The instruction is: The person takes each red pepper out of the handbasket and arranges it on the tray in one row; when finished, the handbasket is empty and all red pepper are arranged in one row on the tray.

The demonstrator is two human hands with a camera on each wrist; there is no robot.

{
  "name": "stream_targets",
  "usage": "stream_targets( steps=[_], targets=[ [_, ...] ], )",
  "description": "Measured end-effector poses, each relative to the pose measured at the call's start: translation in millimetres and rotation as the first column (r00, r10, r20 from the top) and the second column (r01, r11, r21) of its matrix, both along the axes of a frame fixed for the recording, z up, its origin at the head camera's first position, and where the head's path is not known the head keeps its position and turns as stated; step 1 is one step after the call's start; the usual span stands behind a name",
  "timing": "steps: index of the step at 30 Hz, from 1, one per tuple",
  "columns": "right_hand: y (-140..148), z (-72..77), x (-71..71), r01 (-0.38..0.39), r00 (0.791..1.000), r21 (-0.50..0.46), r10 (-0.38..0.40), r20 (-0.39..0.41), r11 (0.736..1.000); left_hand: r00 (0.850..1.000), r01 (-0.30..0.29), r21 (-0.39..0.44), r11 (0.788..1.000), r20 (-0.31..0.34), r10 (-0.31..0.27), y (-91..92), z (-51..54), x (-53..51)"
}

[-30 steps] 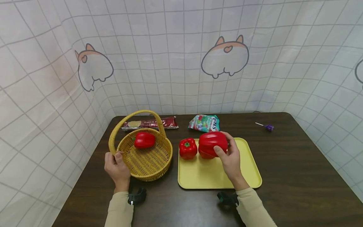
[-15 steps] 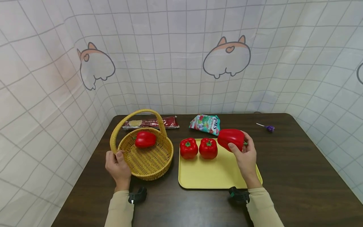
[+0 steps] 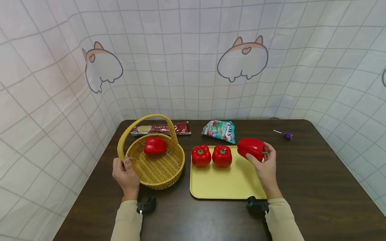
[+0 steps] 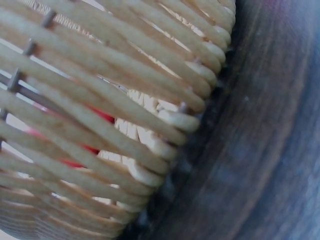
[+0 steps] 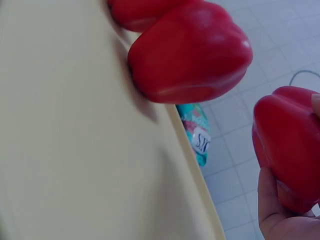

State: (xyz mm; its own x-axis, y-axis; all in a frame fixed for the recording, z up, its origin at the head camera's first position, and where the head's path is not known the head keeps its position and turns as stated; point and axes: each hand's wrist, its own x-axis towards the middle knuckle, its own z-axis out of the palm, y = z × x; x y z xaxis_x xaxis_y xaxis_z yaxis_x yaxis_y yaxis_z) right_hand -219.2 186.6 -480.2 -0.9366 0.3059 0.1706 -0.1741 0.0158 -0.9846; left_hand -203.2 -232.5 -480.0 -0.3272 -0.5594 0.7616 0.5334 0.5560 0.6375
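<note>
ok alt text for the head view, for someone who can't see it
A person's right hand holds a red bell pepper near a yellow tray with two more peppers; the left hand holds a wicker basket containing another pepper. Behind lie a red packet, a teal packet and a purple-topped stick.

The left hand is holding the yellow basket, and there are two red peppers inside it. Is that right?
Not quite: the head view shows only one red pepper inside the yellow basket. The left hand is indeed holding it.
</note>
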Motion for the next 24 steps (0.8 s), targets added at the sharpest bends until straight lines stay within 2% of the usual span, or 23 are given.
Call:
stream_targets(
  steps=[3,5,9,14,24],
  targets=[
    [0.8,-3.6,-1.9,0.027,0.999,0.048,-0.028,0.031,0.998,1.0,0.003,0.01,1.0,-0.001,-0.003,3.9,6.3,2.7],
    [1.7,-7.0,-3.2,0.032,0.998,0.09,-0.036,0.042,0.995,1.0,0.003,0.01,1.0,-0.001,-0.003,3.8,6.1,2.2],
    [3.9,-13.8,-5.2,0.035,0.998,0.163,-0.042,0.042,0.986,1.0,-0.008,-0.009,1.0,0.0,0.008,-3.7,-5.4,-4.8],
    [5.8,-18.4,-8.3,0.027,0.999,0.176,-0.033,0.032,0.984,0.999,-0.021,-0.022,1.0,0.026,0.022,-15.2,-21.9,-14.0],
    [5.9,-22.4,-9.4,-0.028,0.997,0.288,0.006,0.074,0.957,0.999,-0.024,-0.021,1.0,0.024,0.024,-18.0,-27.8,-17.1]
  ],
)
